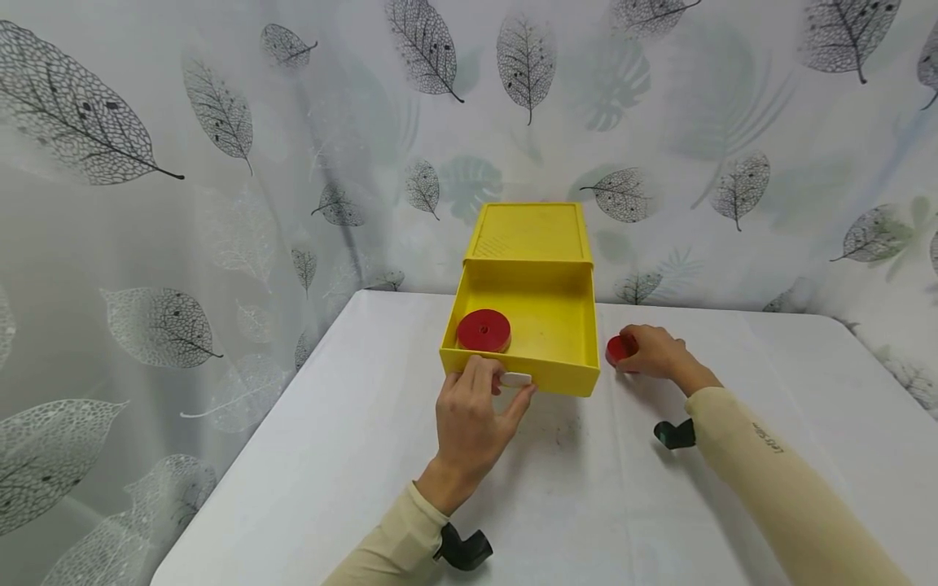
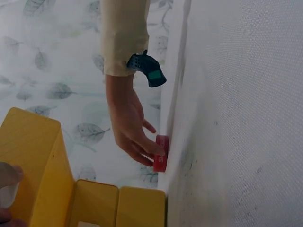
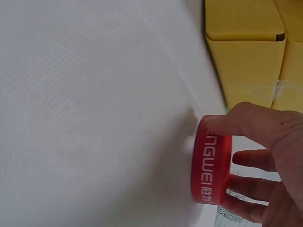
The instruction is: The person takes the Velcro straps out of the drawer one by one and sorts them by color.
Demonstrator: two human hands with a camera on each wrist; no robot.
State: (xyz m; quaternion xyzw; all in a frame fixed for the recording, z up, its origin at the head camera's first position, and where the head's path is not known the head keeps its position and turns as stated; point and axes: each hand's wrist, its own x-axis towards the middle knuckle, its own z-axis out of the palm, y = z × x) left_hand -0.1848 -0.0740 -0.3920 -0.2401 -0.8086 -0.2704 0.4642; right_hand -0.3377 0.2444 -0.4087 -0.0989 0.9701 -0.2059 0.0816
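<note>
The yellow drawer (image 1: 560, 378) is pulled out of its yellow box (image 1: 531, 232), and a red roll of tape (image 1: 484, 330) lies flat at its left front. My left hand (image 1: 472, 419) is at the drawer front, thumb and fingers pinching the small white handle (image 1: 516, 379). To the right of the drawer, my right hand (image 1: 655, 354) grips a second red roll (image 3: 211, 163) with white lettering on its side. Its thumb lies on one side of this roll and the other fingers on the opposite side, close over the white tablecloth.
The white-covered table (image 1: 308, 456) meets a leaf-patterned curtain (image 1: 352, 146) at the back and left. Dark wrist devices (image 1: 465, 547) are worn at both cuffs. Yellow drawer units (image 3: 246, 52) stand close to the right hand in the right wrist view.
</note>
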